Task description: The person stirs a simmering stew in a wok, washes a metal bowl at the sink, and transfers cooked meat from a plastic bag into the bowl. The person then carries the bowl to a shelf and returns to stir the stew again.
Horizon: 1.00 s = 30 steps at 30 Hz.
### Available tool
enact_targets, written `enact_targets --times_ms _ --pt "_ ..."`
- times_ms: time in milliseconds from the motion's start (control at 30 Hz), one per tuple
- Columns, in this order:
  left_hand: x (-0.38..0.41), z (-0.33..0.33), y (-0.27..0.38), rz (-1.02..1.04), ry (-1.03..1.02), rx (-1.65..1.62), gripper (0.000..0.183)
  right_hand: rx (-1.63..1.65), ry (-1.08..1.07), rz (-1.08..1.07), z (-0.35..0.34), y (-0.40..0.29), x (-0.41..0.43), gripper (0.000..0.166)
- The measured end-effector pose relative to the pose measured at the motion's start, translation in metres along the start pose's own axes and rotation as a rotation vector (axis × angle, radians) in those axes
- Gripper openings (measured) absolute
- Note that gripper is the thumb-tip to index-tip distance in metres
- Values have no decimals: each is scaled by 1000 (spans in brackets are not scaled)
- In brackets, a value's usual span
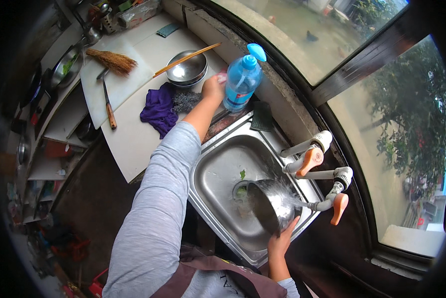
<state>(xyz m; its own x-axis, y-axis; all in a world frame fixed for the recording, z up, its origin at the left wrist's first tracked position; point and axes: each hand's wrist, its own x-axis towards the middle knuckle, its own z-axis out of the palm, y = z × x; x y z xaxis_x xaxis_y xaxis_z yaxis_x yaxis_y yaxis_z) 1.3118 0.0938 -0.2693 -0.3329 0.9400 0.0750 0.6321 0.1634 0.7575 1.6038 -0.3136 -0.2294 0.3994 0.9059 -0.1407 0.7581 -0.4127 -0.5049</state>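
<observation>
My right hand (280,238) grips the rim of a stainless steel bowl (271,205), tilted on its side over the sink (223,171). Water from the lower tap (325,203) strikes its outer wall and sprays. Green leaf scraps (242,174) lie around the drain. Above the counter, my left hand (213,89) reaches beside a blue pump bottle (242,83). A small pink-and-white thing (222,77) shows at its fingers; whether they hold it is unclear. Just below this hand lie a steel wool scourer (185,101) and a purple cloth (159,110).
Chopsticks (187,59) rest across a second steel bowl (186,70). A straw brush (113,61) and a wooden-handled tool (108,100) lie on a white cutting board (128,70). A dark green scouring pad (261,116) sits by the sink's rim. Another tap (308,160) juts out below the window.
</observation>
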Motion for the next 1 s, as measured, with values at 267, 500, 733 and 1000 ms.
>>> enact_targets --times_ms 267,500,733,1000 --pt "-35 -73 28 314 344 -70 20 119 -24 -52 -4 42 -1 73" --pt "-51 -93 35 149 163 77 32 997 -512 869 15 41 7 45" --pt "-53 -55 -16 282 -100 508 68 1033 -487 867 35 40 -2 44" --pt "-78 -70 -80 529 83 652 12 1135 -428 928 38 35 -3 31"
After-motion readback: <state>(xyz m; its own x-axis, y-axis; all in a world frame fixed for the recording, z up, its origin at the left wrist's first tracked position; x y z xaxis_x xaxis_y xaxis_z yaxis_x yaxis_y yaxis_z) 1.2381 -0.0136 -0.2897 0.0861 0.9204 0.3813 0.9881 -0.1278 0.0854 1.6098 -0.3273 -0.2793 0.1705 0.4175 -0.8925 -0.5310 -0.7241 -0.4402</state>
